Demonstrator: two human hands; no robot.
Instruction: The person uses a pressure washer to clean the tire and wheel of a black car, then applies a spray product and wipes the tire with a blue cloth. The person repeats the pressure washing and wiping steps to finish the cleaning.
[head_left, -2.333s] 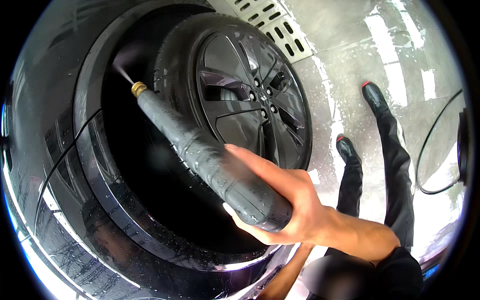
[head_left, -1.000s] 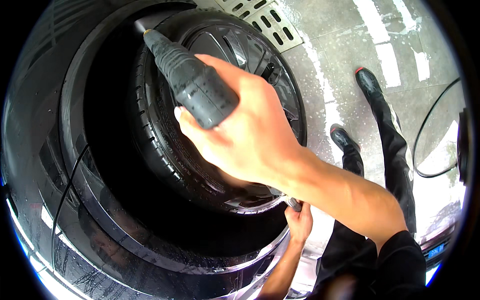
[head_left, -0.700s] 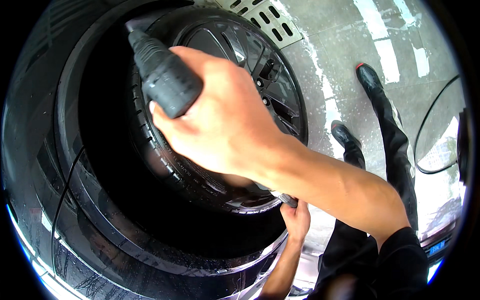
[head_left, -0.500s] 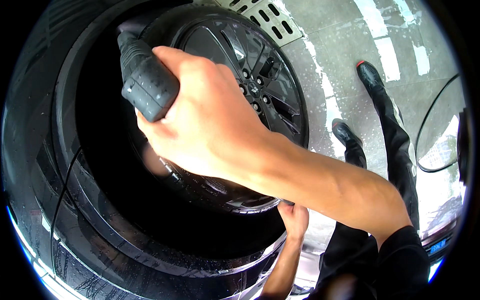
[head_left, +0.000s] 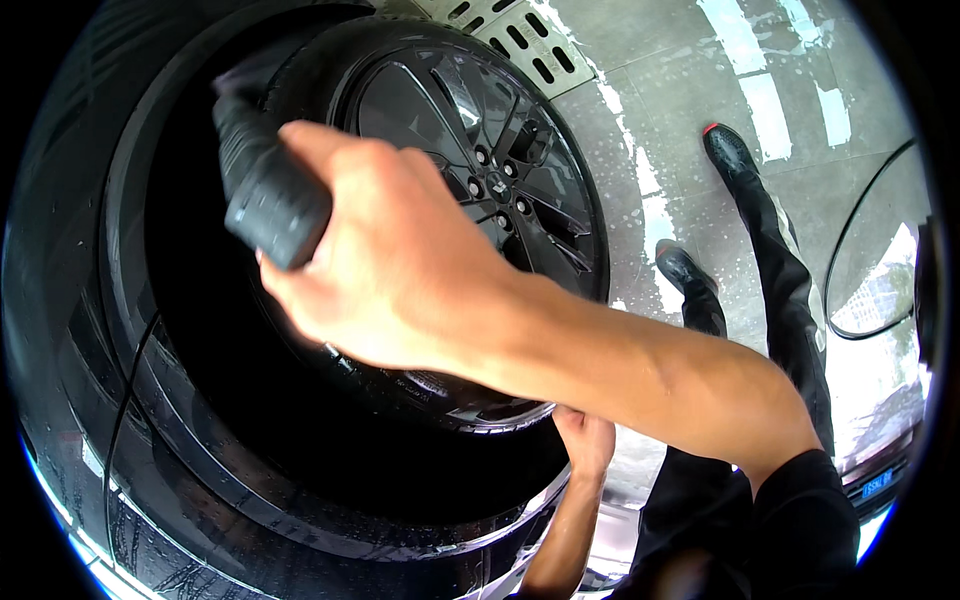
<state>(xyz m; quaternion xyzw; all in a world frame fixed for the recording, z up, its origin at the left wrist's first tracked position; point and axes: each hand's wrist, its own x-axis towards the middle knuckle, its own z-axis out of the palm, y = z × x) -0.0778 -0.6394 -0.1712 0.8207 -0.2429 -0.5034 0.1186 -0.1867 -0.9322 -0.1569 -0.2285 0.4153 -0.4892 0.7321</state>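
My right hand (head_left: 375, 245) is closed around a wet black handheld tool (head_left: 275, 205) with a ribbed neck; its exact kind does not show. The tool's blurred tip reaches into the dark wheel arch (head_left: 125, 250), above the tyre (head_left: 305, 70). Beside my hand is the black multi-spoke wheel (head_left: 497, 185), wet and partly covered by my forearm. My left hand (head_left: 585, 440) is lower down at the tyre's near edge, under my right forearm. Its thumb is folded in and its fingers are partly hidden, so what it grips cannot be made out.
Wet black bodywork (head_left: 60, 330) curves along the left. A slotted drain cover (head_left: 520, 40) lies beyond the wheel. My legs and black shoes (head_left: 730, 150) stand on wet grey tiles (head_left: 670, 100). A black hose (head_left: 850, 235) loops at the right.
My right hand and the tool have shifted slightly left and down, and the tool is more blurred. My left hand stays in about the same place.
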